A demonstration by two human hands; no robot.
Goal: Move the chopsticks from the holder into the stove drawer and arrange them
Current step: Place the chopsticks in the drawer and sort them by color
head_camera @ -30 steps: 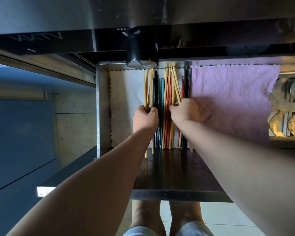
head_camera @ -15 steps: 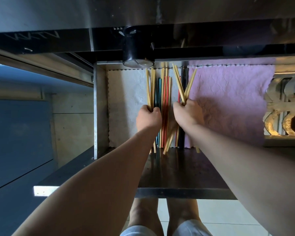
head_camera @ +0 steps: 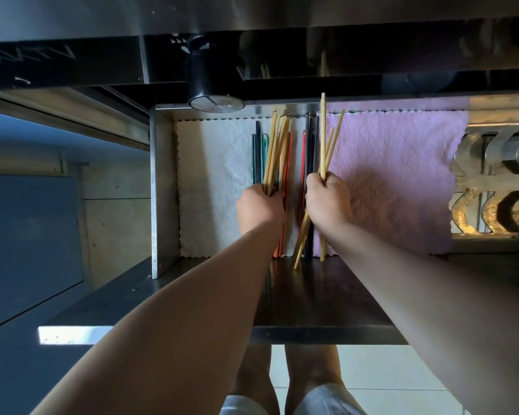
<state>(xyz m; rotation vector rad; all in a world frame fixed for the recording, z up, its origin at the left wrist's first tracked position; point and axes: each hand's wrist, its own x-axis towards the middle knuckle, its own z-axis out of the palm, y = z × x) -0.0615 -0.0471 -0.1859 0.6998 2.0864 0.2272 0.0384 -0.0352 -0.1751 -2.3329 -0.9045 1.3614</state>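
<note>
The open metal stove drawer (head_camera: 162,190) is lined with a white cloth (head_camera: 213,181) on the left and a pink cloth (head_camera: 396,181) on the right. My left hand (head_camera: 259,205) is shut on a bundle of wooden chopsticks (head_camera: 277,148) lifted above the drawer's middle. In my right hand (head_camera: 327,202) is a second wooden bunch (head_camera: 327,145) that fans out over the pink cloth's left edge. Dark, teal and red chopsticks (head_camera: 259,157) lie flat between and beneath my hands, partly hidden.
A black stove knob (head_camera: 210,94) juts out above the drawer's back edge. The drawer's dark front panel (head_camera: 327,307) lies under my forearms. A metal grate (head_camera: 498,187) is at the right, a blue cabinet (head_camera: 27,235) at the left. My legs stand on tiled floor below.
Both hands have gathered wooden chopsticks out of the flat row and lifted them. The two bunches have moved apart, and the right bunch now fans out over the pink cloth.
</note>
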